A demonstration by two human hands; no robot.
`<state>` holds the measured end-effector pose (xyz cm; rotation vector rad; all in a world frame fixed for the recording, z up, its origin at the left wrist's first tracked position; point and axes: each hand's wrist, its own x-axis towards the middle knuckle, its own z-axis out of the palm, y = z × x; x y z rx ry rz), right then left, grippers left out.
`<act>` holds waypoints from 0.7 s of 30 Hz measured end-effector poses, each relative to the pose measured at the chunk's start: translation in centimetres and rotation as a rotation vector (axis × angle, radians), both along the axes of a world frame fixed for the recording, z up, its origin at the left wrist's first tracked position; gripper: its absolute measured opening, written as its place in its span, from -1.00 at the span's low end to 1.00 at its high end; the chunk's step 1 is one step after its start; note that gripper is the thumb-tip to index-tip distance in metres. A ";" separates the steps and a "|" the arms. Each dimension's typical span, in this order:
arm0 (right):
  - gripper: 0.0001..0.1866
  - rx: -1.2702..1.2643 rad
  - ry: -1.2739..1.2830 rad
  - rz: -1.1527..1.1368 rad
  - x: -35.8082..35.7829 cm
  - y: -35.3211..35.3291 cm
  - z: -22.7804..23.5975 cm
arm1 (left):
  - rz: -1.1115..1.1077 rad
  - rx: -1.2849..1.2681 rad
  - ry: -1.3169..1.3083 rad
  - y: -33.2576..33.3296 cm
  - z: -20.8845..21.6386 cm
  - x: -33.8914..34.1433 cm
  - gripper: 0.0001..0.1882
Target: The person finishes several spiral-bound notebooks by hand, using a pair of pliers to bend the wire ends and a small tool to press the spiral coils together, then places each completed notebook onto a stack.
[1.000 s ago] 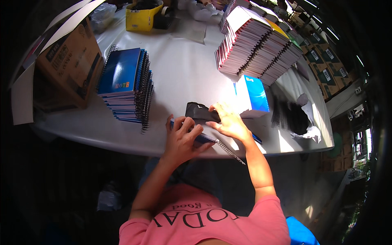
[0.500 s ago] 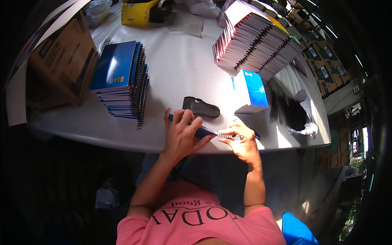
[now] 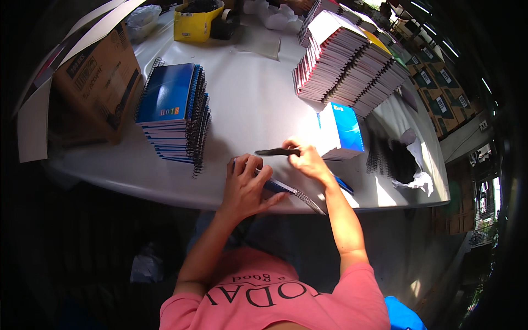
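Yellow container point(image 3: 188, 31): dark contents point(image 3: 201, 6) | left fingers point(image 3: 254, 163) clamped on notebook point(image 3: 274, 186) | right fingers point(image 3: 291, 144) clamped on black object point(image 3: 273, 152)

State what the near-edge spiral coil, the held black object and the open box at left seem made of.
Spiral coil: probably metal wire, from its silvery glint, though plastic is possible.
Black object: dark, fairly dull; plastic, rubber or leather, the look doesn't settle it.
Open box: almost certainly matte cardboard, given its brown printed sides and stiff folded flaps.
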<state>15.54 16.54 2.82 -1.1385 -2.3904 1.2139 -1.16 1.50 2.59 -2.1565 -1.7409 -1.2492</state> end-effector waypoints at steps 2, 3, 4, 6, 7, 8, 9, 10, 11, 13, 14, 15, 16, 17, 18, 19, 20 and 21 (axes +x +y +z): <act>-0.58 -0.415 0.752 -0.061 1.7 -1.1 1.2 | 0.014 0.016 -0.001 0.0 -0.2 -0.2 -0.48; -0.58 -0.507 0.953 0.010 2.2 -2.6 2.1 | 0.026 0.018 -0.015 -0.1 -0.4 -0.2 -0.49; -0.59 -0.597 1.154 0.078 2.6 -3.8 2.5 | 0.034 0.022 -0.028 -0.3 -0.5 -0.1 -0.49; -0.70 -0.384 1.010 0.293 3.1 -4.8 1.3 | 0.005 0.002 -0.039 -0.1 -0.7 -0.2 -0.50; -0.76 -0.437 0.819 0.232 3.7 -5.6 1.3 | -0.007 -0.008 -0.045 -0.1 -0.8 -0.2 -0.50; -0.80 -0.510 0.624 0.028 3.7 -6.8 1.6 | -0.013 -0.011 -0.057 0.0 -0.8 0.0 -0.50; -0.85 -0.430 0.799 0.114 4.2 -5.8 0.0 | -0.016 -0.014 -0.070 0.1 -0.8 0.2 -0.51; -0.79 -0.456 0.848 0.066 4.7 -5.5 -0.6 | -0.017 -0.018 -0.082 0.1 -0.8 0.4 -0.51; -0.75 -0.479 1.035 0.090 4.1 -6.0 -0.5 | -0.020 -0.019 -0.080 0.2 -0.7 0.4 -0.51; -0.71 -0.490 1.115 0.256 3.5 -5.7 0.2 | -0.021 -0.021 -0.077 0.2 -0.4 0.3 -0.51; -0.79 -0.313 0.807 0.273 3.7 -5.4 0.6 | -0.025 -0.025 -0.067 0.2 -0.4 0.2 -0.51; -0.81 -0.281 0.633 0.142 3.8 -5.2 0.4 | -0.030 -0.028 -0.056 0.1 -0.4 0.2 -0.51; -0.82 -0.249 0.459 0.013 3.9 -5.2 0.2 | -0.034 -0.032 -0.046 0.0 -0.4 0.2 -0.50; -0.83 -0.152 0.551 -0.013 3.9 -5.3 0.5 | -0.035 -0.020 -0.049 0.0 -0.4 0.1 -0.50; -0.81 -0.386 0.925 0.086 4.0 -5.5 0.2 | -0.037 -0.008 -0.052 0.0 -0.4 0.0 -0.50; -0.80 -0.302 0.990 0.277 3.6 -5.3 0.5 | -0.040 0.003 -0.055 0.1 -0.4 -0.1 -0.50; -0.79 -0.315 0.952 0.341 3.2 -5.5 0.8 | -0.051 -0.028 -0.065 0.0 -0.4 -0.3 -0.50; -0.78 -0.331 0.906 0.412 2.8 -5.4 1.2 | -0.062 -0.059 -0.074 0.0 -0.4 -0.6 -0.50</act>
